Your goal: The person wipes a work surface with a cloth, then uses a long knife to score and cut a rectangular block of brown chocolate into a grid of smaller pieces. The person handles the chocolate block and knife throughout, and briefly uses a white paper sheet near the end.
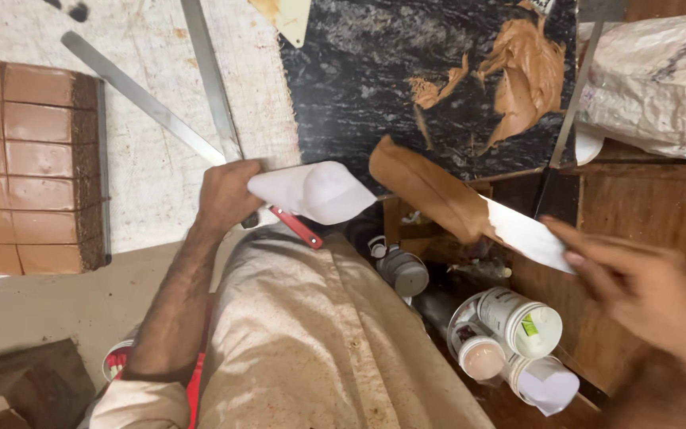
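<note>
Now the left hand (224, 195) has its fingers closed around a white cone-shaped piping bag (311, 191), held at the edge of the counter (152, 171). The right hand (645, 290) holds with pinched fingers a white blade (470, 210) smeared with brown paste, just beside the bag. A cut brown slab (29, 167) lies on the counter, well apart to the left.

Left hand (225, 193) sits closed in a fist at the centre of the view, knuckles up, its bare forearm running down and left to a rolled sleeve. Right hand (645, 290) comes in from the lower right, blurred, fingers (589, 246) stretched out and pinching toward the left.
</note>
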